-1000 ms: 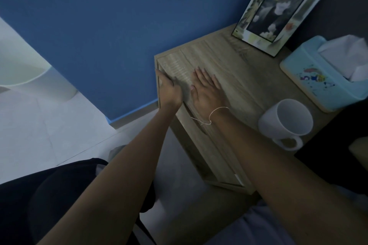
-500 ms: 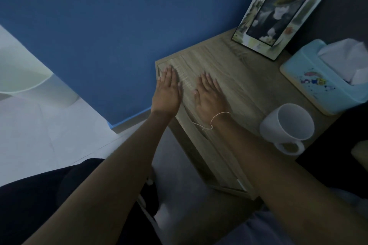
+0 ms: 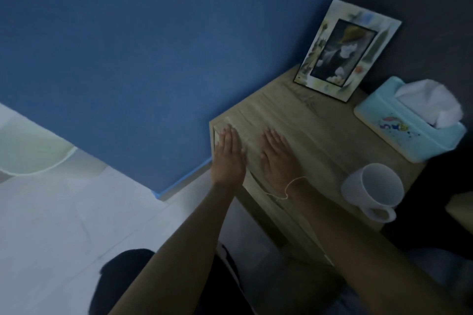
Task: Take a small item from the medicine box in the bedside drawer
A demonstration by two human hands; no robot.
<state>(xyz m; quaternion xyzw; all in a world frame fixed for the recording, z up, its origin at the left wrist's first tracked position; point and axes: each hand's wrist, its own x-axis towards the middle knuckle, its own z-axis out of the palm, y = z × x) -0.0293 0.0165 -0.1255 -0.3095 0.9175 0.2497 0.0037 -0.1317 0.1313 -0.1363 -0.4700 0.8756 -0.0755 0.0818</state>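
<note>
Both hands flat, fingers spread, gripping nothing: left hand (image 3: 228, 158) on the drawer (image 3: 231, 140) front, right hand (image 3: 277, 158) beside it. Drawer shut; pulling it open comes next.

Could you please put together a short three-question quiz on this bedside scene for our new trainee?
1. True or false: the left hand is holding the mug.
2. What sticks out of the blue tissue box?
3. Where does the right hand rest: A) on the picture frame, B) flat on the bedside table, C) in the mug?

Key: 1 false; 2 white tissue; 3 B.
</note>
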